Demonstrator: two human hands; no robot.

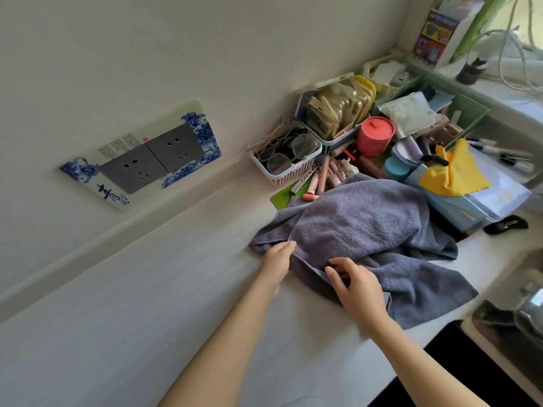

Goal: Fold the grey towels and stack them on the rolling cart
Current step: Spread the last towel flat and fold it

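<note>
While the towel (364,227) lies rumpled on the worktop (147,289), no fold has yet been made. It is heaped just in front of the clutter at the wall, its far edge touching the pink tubes (323,177) and its right side running toward the worktop's front edge. The left hand (277,258) is laid on the near left corner with fingers fairly straight, pressing or about to pinch the cloth — a closed grasp is not shown. The right hand (357,284) is set on the hem nearer the front, fingers curled; whether cloth is pinched under them cannot be told. No cart is seen, nor any second towel.

The step in hand is judged to be finding an edge and spreading the towel flat. It would be done well if two neighbouring corners were taken, one in each hand, and the cloth drawn left onto the bare worktop, away from the basket (285,160) of glasses and the red tub (376,136) — otherwise small things could be dragged along. The doubled layers should be shaken out before any crease is set, so that the edges can be matched squarely.
</note>
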